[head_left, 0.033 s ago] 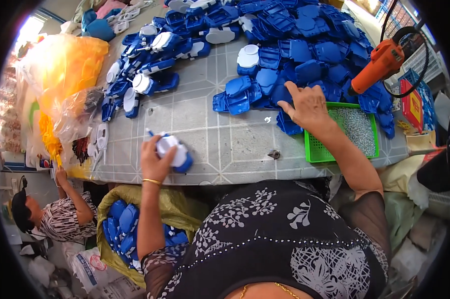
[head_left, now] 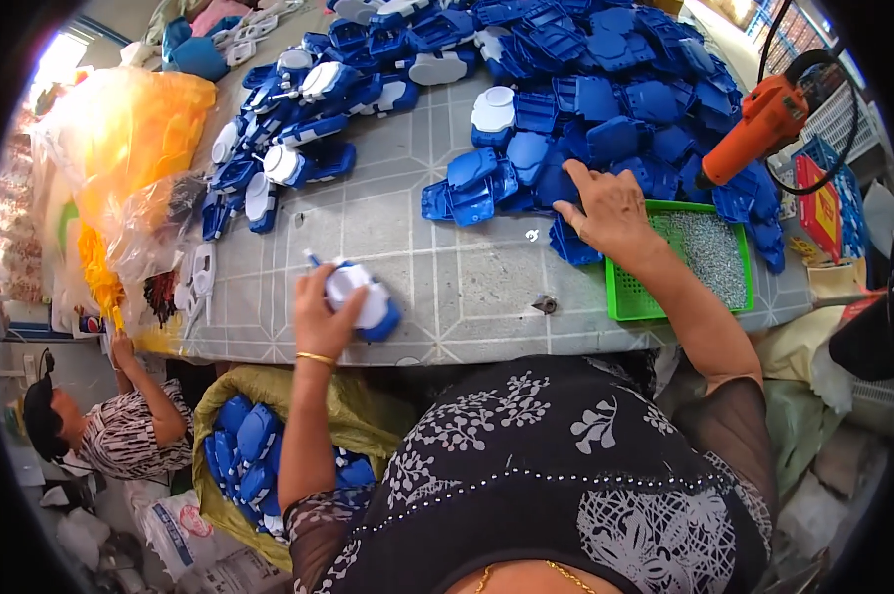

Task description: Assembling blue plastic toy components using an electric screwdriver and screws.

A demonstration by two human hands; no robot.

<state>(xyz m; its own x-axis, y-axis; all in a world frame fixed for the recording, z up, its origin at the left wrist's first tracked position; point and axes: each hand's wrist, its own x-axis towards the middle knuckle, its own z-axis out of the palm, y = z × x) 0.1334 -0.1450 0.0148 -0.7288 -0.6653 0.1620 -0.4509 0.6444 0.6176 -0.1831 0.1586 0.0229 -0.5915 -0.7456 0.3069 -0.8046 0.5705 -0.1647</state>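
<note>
My left hand (head_left: 323,315) is closed round a blue-and-white plastic casing (head_left: 370,305) just above the near part of the table. The casing has a round white disc on top and a small blue stub at its far end. My right hand (head_left: 612,213) is at the near edge of a big heap of blue plastic covers (head_left: 615,142), thumb and forefinger apart. Nothing shows between them; whether the fingertips touch a cover I cannot tell. Just beside that wrist is a green tray (head_left: 633,309) with small metal screws (head_left: 714,259).
Finished-looking blue-and-white casings (head_left: 286,165) lie heaped at the far left. An orange power screwdriver (head_left: 753,134) hangs over the right side. A sack (head_left: 353,401) of blue pieces stands below the table edge. Another person (head_left: 135,426) works at left near orange plastic bags (head_left: 155,114).
My left hand has shifted a little to the right, carrying the blue-and-white casing. My right hand stays almost where it was.
</note>
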